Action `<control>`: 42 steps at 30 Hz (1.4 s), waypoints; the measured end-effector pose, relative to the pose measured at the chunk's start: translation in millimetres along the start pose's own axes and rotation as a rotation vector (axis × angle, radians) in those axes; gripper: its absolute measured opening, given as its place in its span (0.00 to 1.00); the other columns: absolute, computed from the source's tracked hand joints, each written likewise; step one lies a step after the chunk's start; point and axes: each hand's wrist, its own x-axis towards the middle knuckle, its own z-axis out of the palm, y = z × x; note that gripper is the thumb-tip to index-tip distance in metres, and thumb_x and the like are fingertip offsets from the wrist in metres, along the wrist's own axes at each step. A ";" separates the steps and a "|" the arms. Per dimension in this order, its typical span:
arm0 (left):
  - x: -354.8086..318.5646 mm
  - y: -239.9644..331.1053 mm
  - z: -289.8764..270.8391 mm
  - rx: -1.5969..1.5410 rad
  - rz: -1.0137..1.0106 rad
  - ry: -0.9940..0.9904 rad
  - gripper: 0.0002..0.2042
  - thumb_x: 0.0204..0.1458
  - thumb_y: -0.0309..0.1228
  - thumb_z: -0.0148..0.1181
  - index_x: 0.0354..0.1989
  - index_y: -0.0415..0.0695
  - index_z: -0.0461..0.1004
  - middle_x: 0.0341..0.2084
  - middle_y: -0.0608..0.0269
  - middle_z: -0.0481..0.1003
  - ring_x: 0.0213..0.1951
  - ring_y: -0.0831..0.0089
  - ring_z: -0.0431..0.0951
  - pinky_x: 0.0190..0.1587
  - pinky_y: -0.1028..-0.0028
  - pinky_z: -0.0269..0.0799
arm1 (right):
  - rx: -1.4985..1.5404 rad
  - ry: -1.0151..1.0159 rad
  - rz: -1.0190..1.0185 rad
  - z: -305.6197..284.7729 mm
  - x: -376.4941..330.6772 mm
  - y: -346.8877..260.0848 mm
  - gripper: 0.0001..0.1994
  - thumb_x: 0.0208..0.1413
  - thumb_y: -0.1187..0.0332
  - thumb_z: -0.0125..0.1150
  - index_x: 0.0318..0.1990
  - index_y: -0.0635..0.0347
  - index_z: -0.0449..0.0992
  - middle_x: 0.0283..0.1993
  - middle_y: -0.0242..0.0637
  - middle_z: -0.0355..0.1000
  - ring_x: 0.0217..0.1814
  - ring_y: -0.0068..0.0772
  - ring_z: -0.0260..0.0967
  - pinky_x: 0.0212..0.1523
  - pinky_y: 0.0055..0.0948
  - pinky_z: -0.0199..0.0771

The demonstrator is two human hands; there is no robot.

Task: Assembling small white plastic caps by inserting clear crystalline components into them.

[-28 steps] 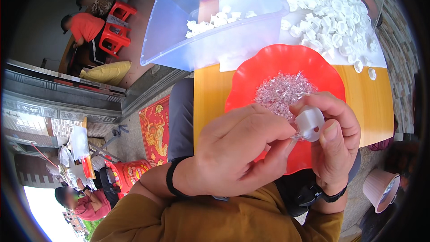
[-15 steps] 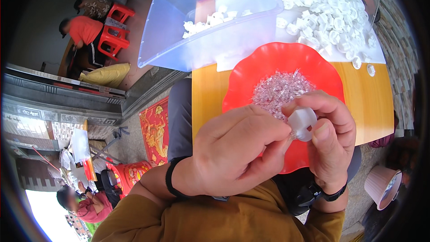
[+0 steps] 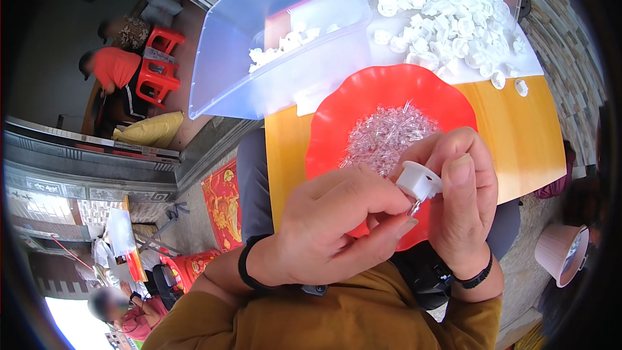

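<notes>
A small white plastic fitting [image 3: 420,181] with a round flange is gripped in the fingers of my right hand [image 3: 463,198]. My left hand [image 3: 330,220] pinches a tiny shiny pin [image 3: 414,207] between thumb and forefinger, right at the underside of the fitting. Whether the pin sits inside the fitting is too small to tell. Beneath both hands lies a red wavy-rimmed plate [image 3: 389,78], with a heap of thin clear pins [image 3: 382,136] in it.
Behind the plate stands a clear plastic bin [image 3: 311,68] with some white fittings inside. A large pile of white fittings [image 3: 447,13] covers the back right of the wooden table [image 3: 518,136]. A pink bucket [image 3: 558,253] stands at right. Other people [image 3: 116,68] sit at left.
The white fitting has turned so its flange faces right, and the pin now shows below it. Both hands have shifted slightly left, and the whole view has shifted a little.
</notes>
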 end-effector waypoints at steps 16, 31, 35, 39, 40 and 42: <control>6.2 -3.9 -0.8 -0.101 -0.072 -0.059 0.16 0.48 0.20 0.56 0.45 0.35 0.61 0.38 0.57 0.66 0.32 0.78 0.68 0.38 0.79 0.66 | -0.111 -0.028 0.000 -4.8 -0.6 -7.1 0.09 0.60 0.67 0.48 0.30 0.62 0.67 0.26 0.27 0.65 0.27 0.13 0.54 0.28 0.16 0.57; 7.0 -5.1 7.5 -0.021 -0.074 0.018 0.13 0.42 0.19 0.61 0.37 0.38 0.66 0.28 0.63 0.67 0.28 0.81 0.67 0.31 0.82 0.63 | -0.116 0.013 0.044 -3.1 2.3 -4.4 0.17 0.62 0.59 0.40 0.27 0.62 0.66 0.27 0.32 0.67 0.25 0.15 0.56 0.27 0.18 0.56; 5.5 -8.1 15.9 0.079 -0.015 0.068 0.15 0.40 0.20 0.63 0.36 0.38 0.66 0.26 0.63 0.67 0.25 0.81 0.67 0.26 0.82 0.62 | -0.125 0.055 0.025 2.7 2.7 -4.3 0.20 0.63 0.57 0.36 0.26 0.62 0.65 0.26 0.35 0.66 0.25 0.18 0.56 0.27 0.19 0.56; 8.7 -10.3 25.6 0.178 0.117 0.118 0.17 0.37 0.20 0.66 0.35 0.39 0.66 0.24 0.63 0.69 0.22 0.79 0.67 0.23 0.81 0.62 | -0.014 0.158 0.018 7.0 0.6 -2.0 0.20 0.63 0.56 0.35 0.25 0.62 0.64 0.25 0.38 0.64 0.25 0.22 0.57 0.28 0.20 0.57; 9.3 -10.6 27.3 0.207 0.148 0.129 0.18 0.36 0.21 0.67 0.34 0.39 0.66 0.24 0.62 0.69 0.21 0.78 0.67 0.23 0.81 0.62 | 0.029 0.205 0.038 6.7 -0.1 -1.6 0.21 0.62 0.55 0.35 0.25 0.62 0.63 0.25 0.38 0.64 0.25 0.23 0.58 0.28 0.21 0.58; 8.0 -11.1 28.7 0.220 0.165 0.131 0.18 0.35 0.21 0.68 0.34 0.40 0.66 0.24 0.61 0.70 0.21 0.77 0.67 0.23 0.80 0.63 | 0.056 0.212 0.060 5.0 -0.8 -3.3 0.22 0.62 0.54 0.35 0.24 0.61 0.63 0.25 0.39 0.64 0.25 0.24 0.58 0.28 0.21 0.58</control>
